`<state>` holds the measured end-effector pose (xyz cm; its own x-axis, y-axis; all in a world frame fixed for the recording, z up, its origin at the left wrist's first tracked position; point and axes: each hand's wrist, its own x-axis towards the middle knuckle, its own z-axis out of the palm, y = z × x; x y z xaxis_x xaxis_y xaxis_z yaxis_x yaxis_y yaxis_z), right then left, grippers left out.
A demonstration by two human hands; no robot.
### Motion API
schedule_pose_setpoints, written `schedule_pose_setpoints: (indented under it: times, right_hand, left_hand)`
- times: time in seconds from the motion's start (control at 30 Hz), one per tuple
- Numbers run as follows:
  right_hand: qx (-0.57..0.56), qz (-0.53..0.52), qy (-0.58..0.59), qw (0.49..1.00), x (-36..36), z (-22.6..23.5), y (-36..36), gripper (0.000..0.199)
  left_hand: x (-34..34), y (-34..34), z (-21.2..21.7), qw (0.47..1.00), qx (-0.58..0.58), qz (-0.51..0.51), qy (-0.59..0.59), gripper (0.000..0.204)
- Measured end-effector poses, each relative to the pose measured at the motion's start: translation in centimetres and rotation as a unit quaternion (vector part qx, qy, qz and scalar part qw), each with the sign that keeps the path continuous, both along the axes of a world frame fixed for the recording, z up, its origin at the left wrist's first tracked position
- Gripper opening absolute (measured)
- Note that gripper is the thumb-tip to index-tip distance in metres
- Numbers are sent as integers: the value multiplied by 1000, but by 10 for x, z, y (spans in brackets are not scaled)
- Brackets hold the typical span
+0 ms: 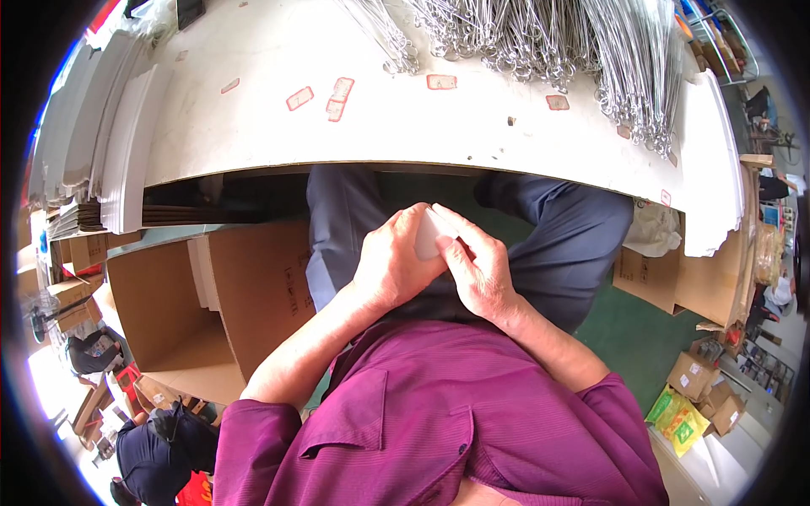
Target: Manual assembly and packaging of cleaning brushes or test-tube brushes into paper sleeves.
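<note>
Between my two hands, over my lap and just off the table's front edge, is a small flat white piece [433,234] with a rounded edge; I cannot make out its kind. My left hand [388,257] is closed around its left side, fingers pointing away from me. The thumb of my right hand [483,268] presses on its face, with the fingers wrapped along its far right side. The hands hide most of its edges. Beyond them stands the white table [253,126], where bundles of thin silver metal rods with looped ends [540,42] lie at the far right.
White sheets stand stacked at the table's left [135,139] and right [709,160] ends. An open cardboard box [257,291] stands on the floor to my left; another carton [654,274] is under the right side. A person in dark clothes [164,447] is behind at lower left.
</note>
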<state>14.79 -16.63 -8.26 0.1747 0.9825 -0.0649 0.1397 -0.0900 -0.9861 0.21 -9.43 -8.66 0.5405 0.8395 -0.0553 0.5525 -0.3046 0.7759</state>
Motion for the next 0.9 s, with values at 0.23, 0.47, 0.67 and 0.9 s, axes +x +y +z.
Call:
schedule_pose_setpoints:
  times: [0.23,0.47,0.67,0.9]
  right_hand:
    - [53,1,-69,996,-11,-3,0,40]
    - [91,-16,-85,992,-10,-13,3,36]
    - [27,-15,-14,999,-2,-2,17,33]
    - [74,-47,-30,996,32,35,62,26]
  left_hand:
    - [-4,-1,-4,1000,25,13,12,52]
    - [-2,-3,-7,998,54,11,-15,42]
    - [-7,-1,12,996,89,18,1,62]
    - [-72,27,68,989,105,32,95,55]
